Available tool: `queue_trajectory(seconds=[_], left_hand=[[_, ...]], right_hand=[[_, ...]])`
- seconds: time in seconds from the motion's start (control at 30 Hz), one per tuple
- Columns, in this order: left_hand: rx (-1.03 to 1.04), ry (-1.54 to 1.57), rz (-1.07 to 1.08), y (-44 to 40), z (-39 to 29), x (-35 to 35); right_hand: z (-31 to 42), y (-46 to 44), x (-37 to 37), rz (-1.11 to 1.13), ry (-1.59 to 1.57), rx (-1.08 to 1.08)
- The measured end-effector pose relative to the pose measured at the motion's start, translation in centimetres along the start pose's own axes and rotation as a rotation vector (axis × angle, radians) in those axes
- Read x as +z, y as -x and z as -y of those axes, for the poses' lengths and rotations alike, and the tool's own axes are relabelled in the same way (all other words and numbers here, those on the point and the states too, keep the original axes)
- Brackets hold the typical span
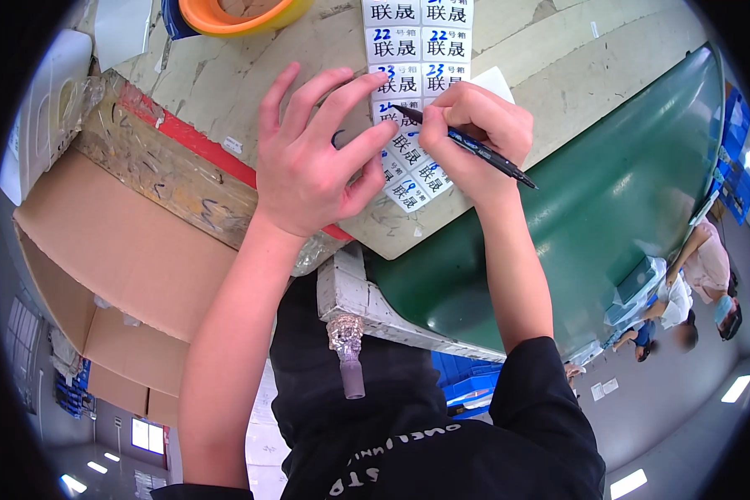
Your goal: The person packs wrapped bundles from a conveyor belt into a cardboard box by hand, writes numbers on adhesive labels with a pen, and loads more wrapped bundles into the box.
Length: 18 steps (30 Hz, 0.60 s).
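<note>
A strip of white labels (396, 43) with printed characters and blue handwritten numbers lies on the worn tabletop (525, 62). My right hand (479, 137) is closed around a dark pen (496, 158), whose tip touches a label below the ones marked 23. Fingers spread, my left hand (321, 154) rests on the left edge of the strip and holds nothing. The lower labels bend off at an angle near the table's corner, and my fingers hide parts of several of them.
Orange and yellow rings (242, 21) sit at the top left. A green curved surface (575, 225) lies to the right, an open cardboard box (125, 242) to the left. Several people (679, 296) are at the far right. A clear nozzle-like piece (350, 358) hangs below the table.
</note>
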State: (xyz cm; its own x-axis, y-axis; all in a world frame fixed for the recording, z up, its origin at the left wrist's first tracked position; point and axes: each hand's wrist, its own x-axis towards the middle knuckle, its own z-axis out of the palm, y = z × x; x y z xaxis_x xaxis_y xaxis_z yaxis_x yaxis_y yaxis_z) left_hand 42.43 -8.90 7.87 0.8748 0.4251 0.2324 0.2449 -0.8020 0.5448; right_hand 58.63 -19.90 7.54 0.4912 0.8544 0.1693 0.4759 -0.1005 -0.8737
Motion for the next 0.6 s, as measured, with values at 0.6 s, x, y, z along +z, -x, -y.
queue_trajectory(seconds=[0.6], left_hand=[[0.002, 0.071, -0.018, -0.7, -0.4, -0.9]], right_hand=[[2.1, 1.7, -5.2, -0.332, -1.278, 0.573]])
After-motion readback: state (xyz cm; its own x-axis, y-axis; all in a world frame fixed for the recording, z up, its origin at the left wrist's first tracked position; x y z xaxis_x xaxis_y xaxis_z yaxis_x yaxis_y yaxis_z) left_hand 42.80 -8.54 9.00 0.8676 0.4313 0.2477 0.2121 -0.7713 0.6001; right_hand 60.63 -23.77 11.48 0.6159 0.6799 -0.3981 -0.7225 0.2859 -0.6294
